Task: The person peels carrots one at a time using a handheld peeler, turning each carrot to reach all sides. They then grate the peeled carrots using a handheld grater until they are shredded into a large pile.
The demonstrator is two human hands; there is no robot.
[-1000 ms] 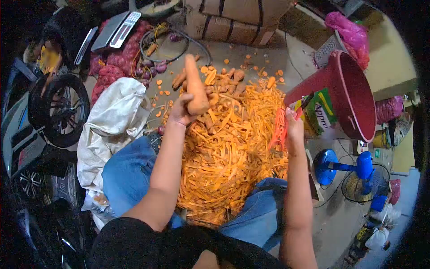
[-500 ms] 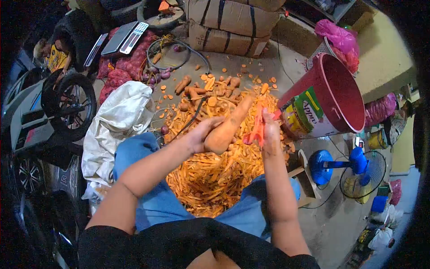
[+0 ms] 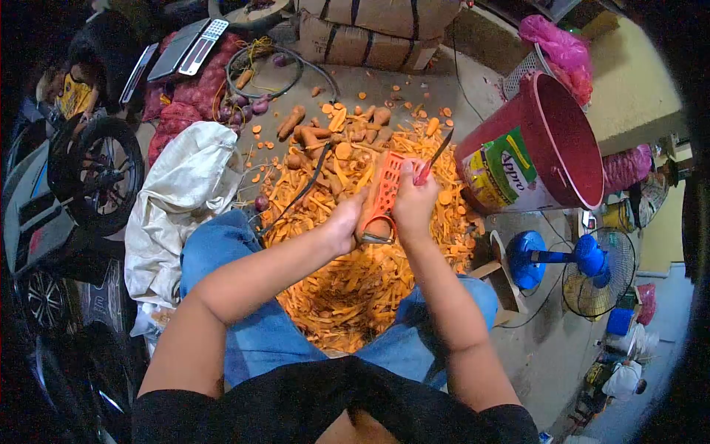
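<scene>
My left hand [image 3: 345, 225] is wrapped round the lower part of a large carrot [image 3: 366, 212], above the peelings between my knees. Against the carrot lies an orange-red peeler [image 3: 387, 181] with a perforated body, its looped end near the carrot's thick end. My right hand [image 3: 416, 204] grips the peeler and also holds a red-handled knife [image 3: 442, 154], whose blade points up and away. The peeler hides much of the carrot. Underneath spreads a heap of carrot peelings [image 3: 310, 296], with several whole carrots [image 3: 292, 122] at its far side.
A red bucket [image 3: 473, 152] leans at the right of the heap, with a blue fan [image 3: 590, 255] nearer me. At left are a white sack [image 3: 177, 200] and a motorbike wheel [image 3: 111, 174]. Onions [image 3: 259, 105], a scale [image 3: 181, 53] and strapped bales [image 3: 347, 43] stand farther back.
My right hand has come left, bringing the peeler onto the carrot. The carrot has drawn in more upright, and the knife blade now shows clearly. The view has shifted slightly.
</scene>
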